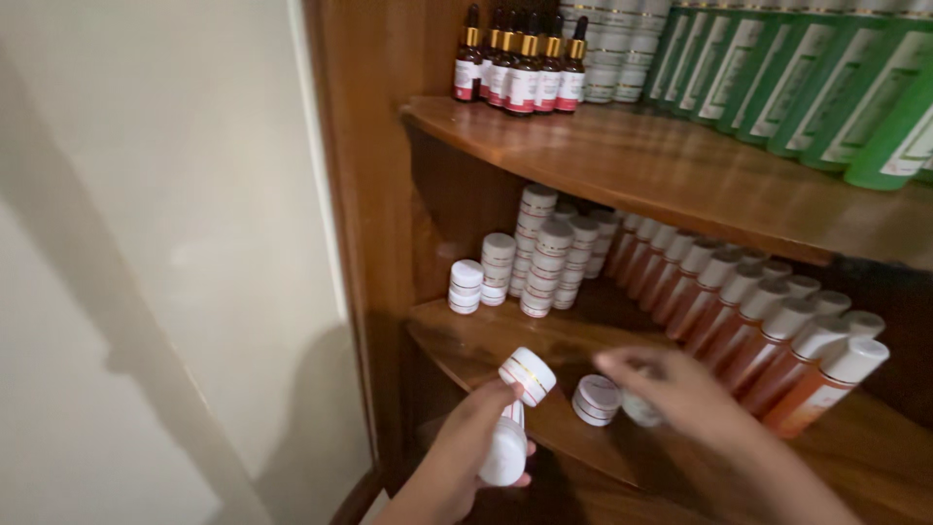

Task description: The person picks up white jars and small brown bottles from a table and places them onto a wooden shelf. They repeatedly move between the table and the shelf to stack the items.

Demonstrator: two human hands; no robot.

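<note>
My left hand holds a short stack of small white round jars with red and gold bands, just in front of the lower wooden shelf. My right hand reaches over that shelf, its fingers closed around another small white jar; the hand is blurred. One more white jar sits on the shelf between my two hands. Further back stand stacks of the same white jars.
A row of orange bottles with white caps leans along the lower shelf at the right. The upper shelf carries dark dropper bottles, white jars and green bottles. A pale wall fills the left.
</note>
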